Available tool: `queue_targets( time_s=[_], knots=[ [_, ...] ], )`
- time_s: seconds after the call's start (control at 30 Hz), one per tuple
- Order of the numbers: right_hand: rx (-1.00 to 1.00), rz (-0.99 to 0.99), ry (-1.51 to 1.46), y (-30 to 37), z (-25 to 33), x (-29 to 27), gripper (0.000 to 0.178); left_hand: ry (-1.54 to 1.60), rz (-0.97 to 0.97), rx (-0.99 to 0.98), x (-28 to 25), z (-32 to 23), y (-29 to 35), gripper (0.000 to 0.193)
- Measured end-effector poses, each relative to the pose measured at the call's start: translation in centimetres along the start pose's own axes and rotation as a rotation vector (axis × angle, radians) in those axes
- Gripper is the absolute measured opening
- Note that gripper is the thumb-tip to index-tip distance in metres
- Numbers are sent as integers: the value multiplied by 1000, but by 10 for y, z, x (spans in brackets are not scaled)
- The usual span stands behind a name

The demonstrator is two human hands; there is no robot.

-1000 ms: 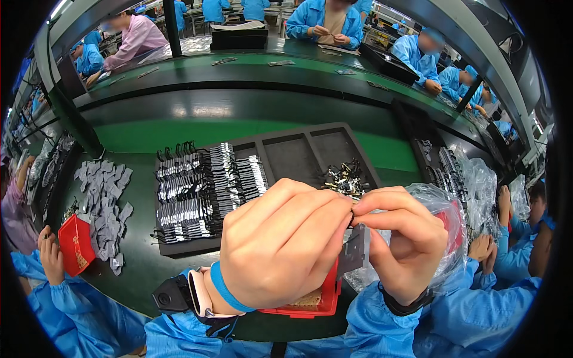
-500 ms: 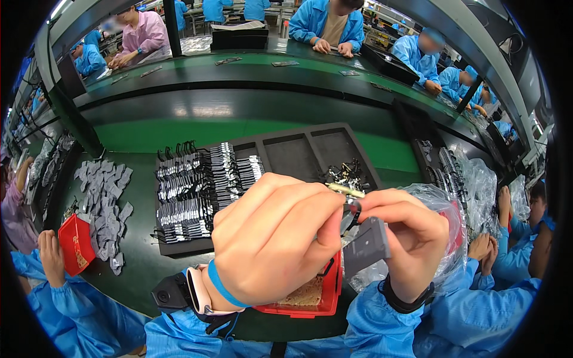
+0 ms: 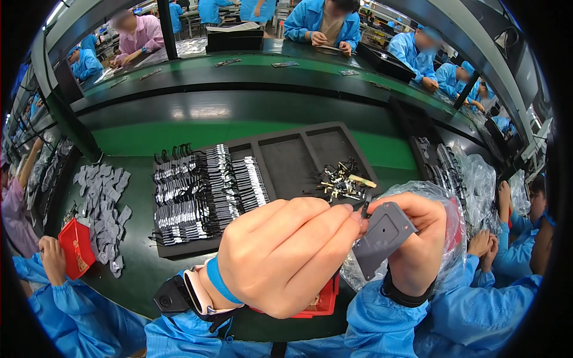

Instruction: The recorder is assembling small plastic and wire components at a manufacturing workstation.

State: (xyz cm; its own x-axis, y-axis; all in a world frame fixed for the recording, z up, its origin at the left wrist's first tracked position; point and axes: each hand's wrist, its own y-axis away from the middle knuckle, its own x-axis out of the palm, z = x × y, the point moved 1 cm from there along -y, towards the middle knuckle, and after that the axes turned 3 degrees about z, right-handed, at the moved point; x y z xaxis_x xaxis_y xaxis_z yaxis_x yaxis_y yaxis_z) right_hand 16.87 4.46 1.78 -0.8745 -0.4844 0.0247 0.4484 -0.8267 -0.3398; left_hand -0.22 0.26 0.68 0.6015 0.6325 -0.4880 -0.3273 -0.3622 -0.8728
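Above the black tray's near right corner, both my hands meet at a small part. My right hand (image 3: 424,241) grips a flat dark-grey plastic plate (image 3: 382,238) with a small hole, its broad face tilted up. The fingertips of my left hand (image 3: 286,253) pinch a thin black flex cable (image 3: 366,207) at the plate's upper left edge. A pale yellowish strip (image 3: 362,181) shows just beyond the fingertips, seemingly joined to the cable. My fingers partly hide where cable and plate meet.
The black tray (image 3: 286,160) holds rows of black-and-silver parts (image 3: 191,194) and a heap of small gold-and-black pieces (image 3: 340,182). Grey plates (image 3: 104,206) lie piled left. A red box (image 3: 322,301) sits under my hands, a clear plastic bag (image 3: 450,209) right. Co-workers sit around.
The grey plate has turned its broad face more toward view. My left fingertips have shifted right, closer along the cable to the plate, and the yellowish strip has moved up and right.
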Motion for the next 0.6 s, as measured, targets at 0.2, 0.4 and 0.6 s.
queue_targets(
  time_s=[0.2,0.4,0.6],
  knots=[
    [-2,-26,-3,1,1,0,15,28,-3,32,5,6,1,35],
    [-4,-16,-1,1,0,0,15,37,1,9,6,6,1,35],
    [13,-19,-11,2,1,3,15,74,-27,-17,7,7,2,34]
  ],
)
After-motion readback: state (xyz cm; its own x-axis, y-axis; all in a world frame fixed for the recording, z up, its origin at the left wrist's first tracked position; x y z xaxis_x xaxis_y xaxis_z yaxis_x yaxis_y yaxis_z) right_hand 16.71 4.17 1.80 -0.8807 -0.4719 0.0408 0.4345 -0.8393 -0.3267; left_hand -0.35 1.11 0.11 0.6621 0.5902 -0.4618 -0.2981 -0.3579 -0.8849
